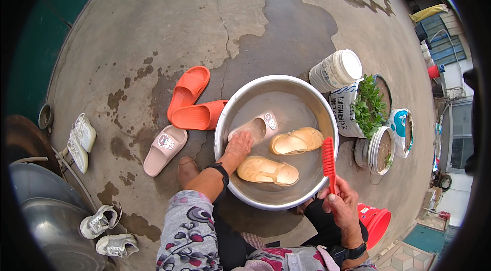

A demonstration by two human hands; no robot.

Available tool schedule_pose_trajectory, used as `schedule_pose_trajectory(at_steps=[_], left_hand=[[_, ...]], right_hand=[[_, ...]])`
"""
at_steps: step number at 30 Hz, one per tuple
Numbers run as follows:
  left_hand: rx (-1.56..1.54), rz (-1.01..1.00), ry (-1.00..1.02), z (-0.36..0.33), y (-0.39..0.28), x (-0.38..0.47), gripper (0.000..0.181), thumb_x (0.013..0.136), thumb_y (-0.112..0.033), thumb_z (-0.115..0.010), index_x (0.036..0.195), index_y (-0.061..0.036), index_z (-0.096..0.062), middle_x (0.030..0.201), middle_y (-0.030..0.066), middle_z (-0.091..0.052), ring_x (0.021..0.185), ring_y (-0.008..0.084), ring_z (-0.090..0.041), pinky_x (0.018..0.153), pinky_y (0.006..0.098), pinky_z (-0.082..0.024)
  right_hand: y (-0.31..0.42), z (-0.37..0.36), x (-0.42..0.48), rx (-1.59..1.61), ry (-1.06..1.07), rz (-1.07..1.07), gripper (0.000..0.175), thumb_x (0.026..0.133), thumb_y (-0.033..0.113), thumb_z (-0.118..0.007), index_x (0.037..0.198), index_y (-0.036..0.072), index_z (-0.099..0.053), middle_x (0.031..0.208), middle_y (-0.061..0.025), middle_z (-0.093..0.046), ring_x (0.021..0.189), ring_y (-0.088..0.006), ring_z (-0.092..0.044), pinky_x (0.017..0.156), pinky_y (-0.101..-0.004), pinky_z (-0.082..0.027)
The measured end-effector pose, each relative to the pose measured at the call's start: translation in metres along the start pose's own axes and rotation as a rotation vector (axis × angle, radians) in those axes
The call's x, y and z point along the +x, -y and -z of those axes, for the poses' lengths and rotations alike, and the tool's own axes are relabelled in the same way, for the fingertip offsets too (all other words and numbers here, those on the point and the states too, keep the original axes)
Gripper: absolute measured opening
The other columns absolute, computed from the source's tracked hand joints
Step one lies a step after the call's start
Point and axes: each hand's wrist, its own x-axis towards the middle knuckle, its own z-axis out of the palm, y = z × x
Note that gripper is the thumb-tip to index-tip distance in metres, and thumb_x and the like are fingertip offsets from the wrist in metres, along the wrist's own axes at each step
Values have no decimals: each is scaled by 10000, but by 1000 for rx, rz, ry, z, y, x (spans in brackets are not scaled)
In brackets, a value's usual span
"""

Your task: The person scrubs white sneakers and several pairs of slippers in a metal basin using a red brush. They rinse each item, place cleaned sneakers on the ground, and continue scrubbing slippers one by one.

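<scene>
A wide metal basin (pixel 276 206) of murky water lies before me. In it a pink slipper (pixel 255 128) with a cartoon patch is partly under water. My left hand (pixel 239 146) grips its heel end, fingers over the sole. Two yellow shoes (pixel 296 141) lie in the basin to the right of and below that slipper; their soles look wet. My right hand (pixel 340 199) holds a red brush (pixel 328 159) by the handle, upright, at the basin's right rim. Its bristles face left, apart from the shoes.
Orange slippers (pixel 195 113) and another pink slipper (pixel 165 150) lie left of the basin. White shoes (pixel 81 142) and sneakers (pixel 117 246) stand farther left. A white bucket (pixel 335 71), potted greens (pixel 368 108) and a red bucket (pixel 378 225) are at right. Wet concrete (pixel 284 44) extends beyond.
</scene>
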Motion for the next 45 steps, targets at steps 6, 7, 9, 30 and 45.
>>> schedule_pose_trajectory(at_steps=[6, 7, 9, 30, 45], left_hand=[[-331, 4, 285, 26, 6, 5, 407, 771, -85, -563, 1177, -68, -538, 1172, 109, -509, 1172, 288, -435, 917, 390, -428], [-391, 6, 290, 34, 9, 4, 413, 760, -75, -571, 1172, -65, -541, 1152, 117, -520, 1151, 294, -458, 905, 391, -441], [-585, -22, 227, 53, 23, 5, 430, 778, -50, -524, 1208, -59, -518, 1235, 157, -499, 1160, 312, -474, 921, 397, -444], [-554, 1233, 179, 12, 142, -201, 1090, 545, -223, -838, 1435, -197, -208, 1472, 70, -239, 1339, 290, -258, 1002, 577, -263], [-1295, 954, -620, 123, 150, -171, 878, 608, -203, -697, 1371, 1, -314, 1251, 191, -469, 1108, 268, -512, 927, 357, -428]], right_hand=[[0, 1, 0, -16, 14, -9, 639, 804, 262, -666, 1291, -62, -410, 802, -102, -607, 498, -85, -481, 441, -195, -374], [0, 0, -1, -3, 15, -11, 618, 813, 226, -652, 1298, -61, -400, 814, -98, -610, 515, -83, -485, 456, -192, -380], [1, 0, -1, 17, 49, -26, 581, 829, 154, -622, 1313, -59, -381, 840, -90, -617, 551, -79, -492, 486, -186, -392], [4, -30, 10, -30, 125, -57, 533, 842, 125, -592, 1312, -29, -394, 841, -78, -604, 570, -79, -489, 511, -203, -412], [7, -31, 8, -41, 123, -36, 586, 826, 196, -624, 1319, -28, -399, 821, -106, -612, 539, -86, -484, 478, -201, -391]])
